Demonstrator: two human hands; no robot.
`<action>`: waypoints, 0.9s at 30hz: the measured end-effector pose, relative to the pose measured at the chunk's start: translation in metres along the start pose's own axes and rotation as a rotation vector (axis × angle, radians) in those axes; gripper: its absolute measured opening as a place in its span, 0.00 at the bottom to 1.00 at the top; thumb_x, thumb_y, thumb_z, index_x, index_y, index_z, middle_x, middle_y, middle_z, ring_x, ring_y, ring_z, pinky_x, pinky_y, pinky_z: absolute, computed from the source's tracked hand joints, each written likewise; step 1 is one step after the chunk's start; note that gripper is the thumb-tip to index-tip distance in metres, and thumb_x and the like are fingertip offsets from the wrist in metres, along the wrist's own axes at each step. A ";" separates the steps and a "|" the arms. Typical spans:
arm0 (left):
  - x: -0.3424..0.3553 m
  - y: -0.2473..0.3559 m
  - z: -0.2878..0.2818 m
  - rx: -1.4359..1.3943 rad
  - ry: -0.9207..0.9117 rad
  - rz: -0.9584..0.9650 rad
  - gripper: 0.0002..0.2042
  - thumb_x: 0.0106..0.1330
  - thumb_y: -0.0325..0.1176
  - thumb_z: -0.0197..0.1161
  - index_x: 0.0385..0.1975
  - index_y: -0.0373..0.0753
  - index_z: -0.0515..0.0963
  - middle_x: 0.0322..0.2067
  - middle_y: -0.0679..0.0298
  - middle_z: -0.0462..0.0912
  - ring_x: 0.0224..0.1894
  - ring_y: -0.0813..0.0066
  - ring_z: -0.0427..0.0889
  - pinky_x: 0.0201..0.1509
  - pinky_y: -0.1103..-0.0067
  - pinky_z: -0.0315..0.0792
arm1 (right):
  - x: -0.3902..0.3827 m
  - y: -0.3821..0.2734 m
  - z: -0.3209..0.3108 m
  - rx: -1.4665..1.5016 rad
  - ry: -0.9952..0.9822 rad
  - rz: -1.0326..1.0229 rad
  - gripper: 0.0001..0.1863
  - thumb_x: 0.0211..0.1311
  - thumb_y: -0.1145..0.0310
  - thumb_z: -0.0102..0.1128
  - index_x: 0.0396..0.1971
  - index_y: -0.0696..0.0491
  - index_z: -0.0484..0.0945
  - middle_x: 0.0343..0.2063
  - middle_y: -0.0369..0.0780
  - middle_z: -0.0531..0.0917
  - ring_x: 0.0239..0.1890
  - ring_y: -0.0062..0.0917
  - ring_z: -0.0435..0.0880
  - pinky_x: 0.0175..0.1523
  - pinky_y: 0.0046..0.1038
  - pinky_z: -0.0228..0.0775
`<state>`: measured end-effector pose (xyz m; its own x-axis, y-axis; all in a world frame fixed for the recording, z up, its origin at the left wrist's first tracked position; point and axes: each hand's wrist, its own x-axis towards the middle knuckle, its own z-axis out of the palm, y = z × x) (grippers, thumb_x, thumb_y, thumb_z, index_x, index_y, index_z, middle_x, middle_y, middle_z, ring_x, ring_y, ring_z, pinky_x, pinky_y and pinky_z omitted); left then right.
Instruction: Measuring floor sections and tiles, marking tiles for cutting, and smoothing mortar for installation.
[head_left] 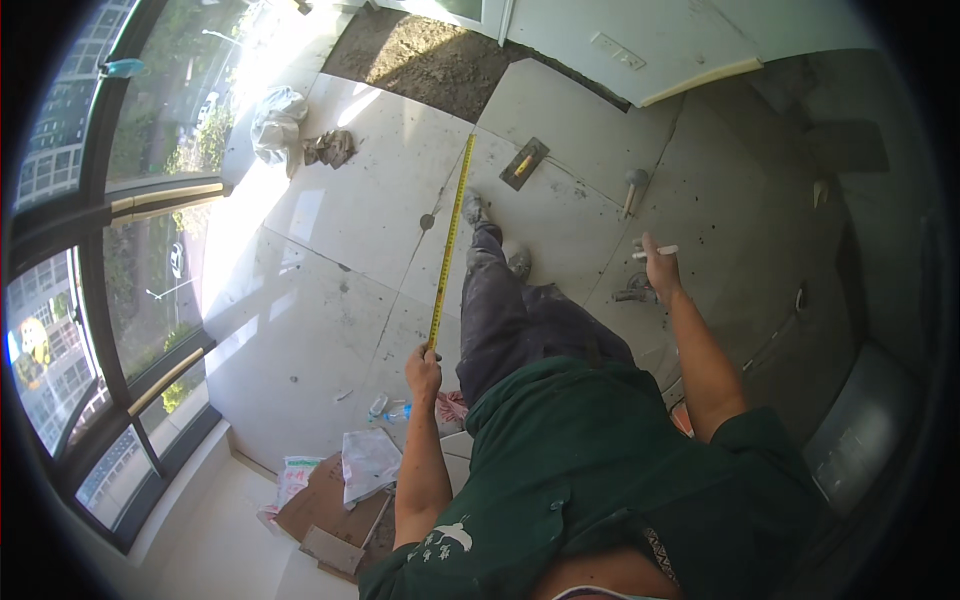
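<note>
My left hand (424, 372) is closed around the near end of a tape measure (451, 230). Its yellow blade runs straight out from my fist, past my left shoe, to the edge of a tile by the bare mortar patch. The tape's case is hidden in the hand. Out to the right, my right hand (659, 268) is raised above the floor, its fingers bent round a short white stick (668, 250), perhaps a marker; its exact kind is too small to tell. A grey metal-looking tool (636, 290) lies on the floor close to that hand.
Ahead lie a notched-looking trowel (525, 163) and a mallet (634, 185). Rough mortar (420, 60) borders the large pale tiles (340, 240). A white bag (278, 125) and brown rag sit near the windows. Cardboard (325, 500) and a plastic bottle (398, 412) are behind left.
</note>
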<state>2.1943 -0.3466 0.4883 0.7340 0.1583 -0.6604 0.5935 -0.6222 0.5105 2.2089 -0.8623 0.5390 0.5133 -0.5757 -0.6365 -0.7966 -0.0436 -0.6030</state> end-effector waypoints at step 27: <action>0.628 0.056 0.296 0.020 -0.053 0.011 0.12 0.63 0.28 0.56 0.43 0.32 0.82 0.26 0.61 0.85 0.29 0.76 0.81 0.37 0.78 0.74 | 0.231 0.109 0.399 0.445 -0.504 0.494 0.18 0.74 0.61 0.49 0.43 0.63 0.79 0.36 0.40 0.83 0.38 0.22 0.82 0.48 0.25 0.74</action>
<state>2.5910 -0.5086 -0.0609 0.7217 0.1112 -0.6832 0.5784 -0.6390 0.5070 2.3682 -0.6743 0.1347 0.3035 -0.0052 -0.9528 -0.8213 0.5056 -0.2644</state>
